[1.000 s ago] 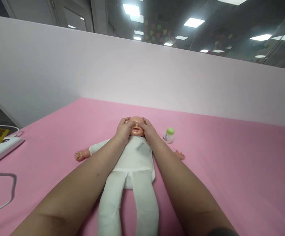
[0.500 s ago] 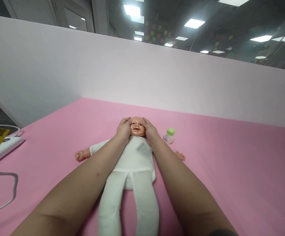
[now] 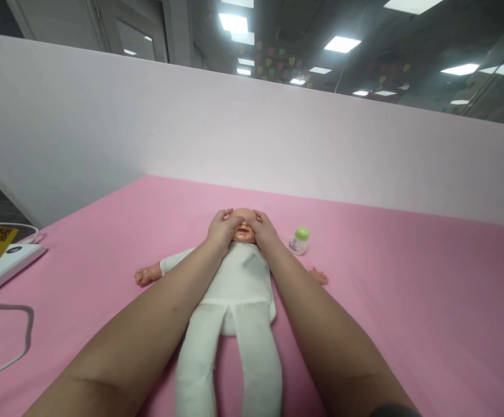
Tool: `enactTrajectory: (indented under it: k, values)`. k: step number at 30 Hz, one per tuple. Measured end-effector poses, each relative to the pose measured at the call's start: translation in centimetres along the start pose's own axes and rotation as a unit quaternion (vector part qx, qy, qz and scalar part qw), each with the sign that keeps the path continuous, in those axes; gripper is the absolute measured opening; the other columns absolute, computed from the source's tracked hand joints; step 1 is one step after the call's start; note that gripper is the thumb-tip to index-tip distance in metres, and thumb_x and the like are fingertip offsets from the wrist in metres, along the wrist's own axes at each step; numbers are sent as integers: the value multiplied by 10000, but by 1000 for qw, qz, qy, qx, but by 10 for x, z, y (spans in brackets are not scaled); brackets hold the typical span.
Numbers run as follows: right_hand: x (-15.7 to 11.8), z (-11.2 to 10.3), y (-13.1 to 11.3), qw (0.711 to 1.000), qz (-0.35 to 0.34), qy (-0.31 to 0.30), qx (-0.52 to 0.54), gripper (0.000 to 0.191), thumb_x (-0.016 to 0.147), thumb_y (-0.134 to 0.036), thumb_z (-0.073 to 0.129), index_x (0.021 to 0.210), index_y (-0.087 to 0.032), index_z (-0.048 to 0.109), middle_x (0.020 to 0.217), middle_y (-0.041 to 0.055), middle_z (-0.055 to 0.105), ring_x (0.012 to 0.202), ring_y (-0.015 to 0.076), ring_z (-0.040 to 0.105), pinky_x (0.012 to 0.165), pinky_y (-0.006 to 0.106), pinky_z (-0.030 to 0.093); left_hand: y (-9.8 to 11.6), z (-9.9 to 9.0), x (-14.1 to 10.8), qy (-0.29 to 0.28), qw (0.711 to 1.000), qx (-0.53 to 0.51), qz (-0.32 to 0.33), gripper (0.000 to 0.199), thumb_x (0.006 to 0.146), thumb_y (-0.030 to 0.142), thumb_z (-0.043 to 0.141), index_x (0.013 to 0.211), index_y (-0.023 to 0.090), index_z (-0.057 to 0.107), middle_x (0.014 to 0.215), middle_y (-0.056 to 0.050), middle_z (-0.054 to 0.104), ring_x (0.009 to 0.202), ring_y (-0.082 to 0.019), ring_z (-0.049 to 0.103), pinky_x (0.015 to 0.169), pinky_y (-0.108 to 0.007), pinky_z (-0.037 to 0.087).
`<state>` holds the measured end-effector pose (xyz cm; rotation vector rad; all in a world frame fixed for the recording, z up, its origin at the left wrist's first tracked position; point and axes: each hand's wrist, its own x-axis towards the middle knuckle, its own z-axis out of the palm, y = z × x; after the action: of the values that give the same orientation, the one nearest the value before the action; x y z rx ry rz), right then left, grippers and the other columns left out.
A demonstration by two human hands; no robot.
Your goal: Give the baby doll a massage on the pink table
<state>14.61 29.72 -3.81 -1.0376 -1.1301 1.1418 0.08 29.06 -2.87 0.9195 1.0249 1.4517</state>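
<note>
Left hand [image 3: 222, 233] and right hand [image 3: 265, 233] around the head [image 3: 245, 234] of a white-clad doll [image 3: 241, 278], green-lidded jar [image 3: 298, 243] nearby on pink surface [image 3: 386, 278]

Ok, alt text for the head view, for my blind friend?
A person's hands cup the head of a white-clothed doll, thumbs over its eyes. It lies face up on a pink surface, near a green-lidded jar.

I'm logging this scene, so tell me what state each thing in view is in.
Doll, face up, arms outspread
Left hand, on the doll's head
Right hand, on the head's other side
Jar, green lid on
Cord, curved, slack
Ceiling lights, lit
</note>
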Motion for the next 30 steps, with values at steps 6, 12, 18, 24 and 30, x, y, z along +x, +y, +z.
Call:
enactTrajectory:
  k: [6,12,18,24,30]
  values:
    - [5,3,2,1000,6,17,3,600,870,-522,733,1409,-282,621,1415,48,674,1316,261,628,1159,443,499,-2,4,9,29,999,22,-3,548,798,382,834,1295,248,647,1141,-102,750,1030,-271,746,911,-401,603]
    - [8,2,6,996,28,7,85,532,915,-418,663,1427,-282,616,1447,26,671,1336,246,629,1168,450,512,-3,4,13,41,999,19,-7,435,837,378,769,1242,255,671,1156,-91,745,1037,-247,738,907,-390,605]
    - [1,-2,3,993,48,-25,108,683,879,-359,693,1544,-331,537,1524,15,617,1403,285,581,1174,512,516,-2,3,12,54,998,0,-14,330,880,280,664,1206,242,692,1174,-100,746,1024,-253,741,886,-394,616]
    - [-2,0,-4,987,73,-24,141,724,896,-275,626,1599,-255,457,1588,46,557,1401,257,589,1163,469,528,-4,2,13,51,999,-5,-11,349,867,296,673,1211,243,687,1175,-97,745,1014,-246,745,877,-388,624]
    - [1,2,-2,991,58,-31,113,719,920,-292,588,1618,-267,420,1632,29,506,1384,234,603,1152,442,528,-7,1,14,40,999,22,8,419,835,346,748,1238,260,673,1191,-87,744,1058,-256,739,931,-398,608]
